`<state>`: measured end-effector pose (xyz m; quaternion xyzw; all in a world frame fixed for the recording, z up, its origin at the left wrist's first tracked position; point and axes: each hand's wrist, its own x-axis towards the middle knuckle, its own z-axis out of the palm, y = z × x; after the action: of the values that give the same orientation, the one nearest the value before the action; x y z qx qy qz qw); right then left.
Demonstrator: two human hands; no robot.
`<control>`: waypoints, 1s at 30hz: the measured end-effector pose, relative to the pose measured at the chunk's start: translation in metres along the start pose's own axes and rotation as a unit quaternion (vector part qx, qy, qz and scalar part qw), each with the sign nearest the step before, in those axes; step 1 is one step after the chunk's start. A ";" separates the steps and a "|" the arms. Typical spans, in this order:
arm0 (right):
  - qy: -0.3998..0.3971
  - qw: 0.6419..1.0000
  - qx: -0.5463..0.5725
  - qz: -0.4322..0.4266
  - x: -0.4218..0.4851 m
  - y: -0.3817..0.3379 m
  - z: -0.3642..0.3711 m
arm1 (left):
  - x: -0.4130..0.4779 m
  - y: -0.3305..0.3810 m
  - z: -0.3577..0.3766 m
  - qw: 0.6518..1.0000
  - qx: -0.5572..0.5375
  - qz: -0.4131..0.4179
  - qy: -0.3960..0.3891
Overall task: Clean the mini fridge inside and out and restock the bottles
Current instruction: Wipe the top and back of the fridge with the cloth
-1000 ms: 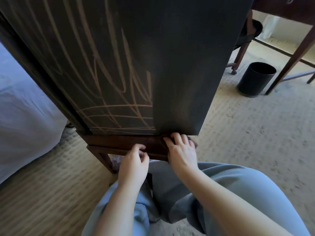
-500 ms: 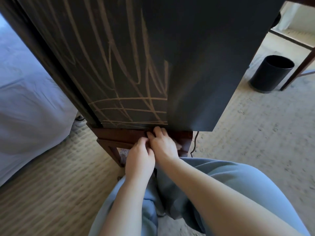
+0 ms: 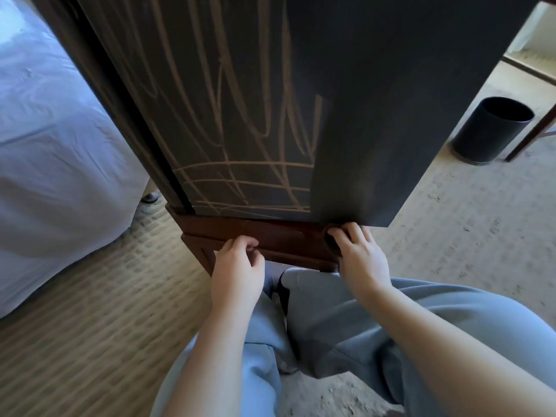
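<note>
A dark cabinet (image 3: 376,115), top cut off, stands on a wooden base (image 3: 285,236); the fridge is hidden. At the base's right end the right hand (image 3: 358,257) presses near-flat fingers on an unclear dark wad (image 3: 329,243). The left hand (image 3: 237,269) curls at the base's front edge; I cannot tell its grip.

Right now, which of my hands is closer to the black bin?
Your right hand, resting at the corner of the wooden base on the side of the bin. Your left hand sits further along, toward the bed.
</note>
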<state>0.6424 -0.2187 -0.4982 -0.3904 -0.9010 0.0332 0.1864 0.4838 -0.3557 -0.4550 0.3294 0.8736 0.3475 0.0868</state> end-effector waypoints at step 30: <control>0.102 0.973 0.009 -0.205 0.050 -0.099 0.064 | 0.006 -0.028 -0.023 0.995 -0.051 -0.084 0.007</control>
<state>0.5193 -0.2460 -0.5217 -0.1972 -0.9377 -0.0379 0.2835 0.4558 -0.3799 -0.4558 0.2472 0.8799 0.3855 0.1265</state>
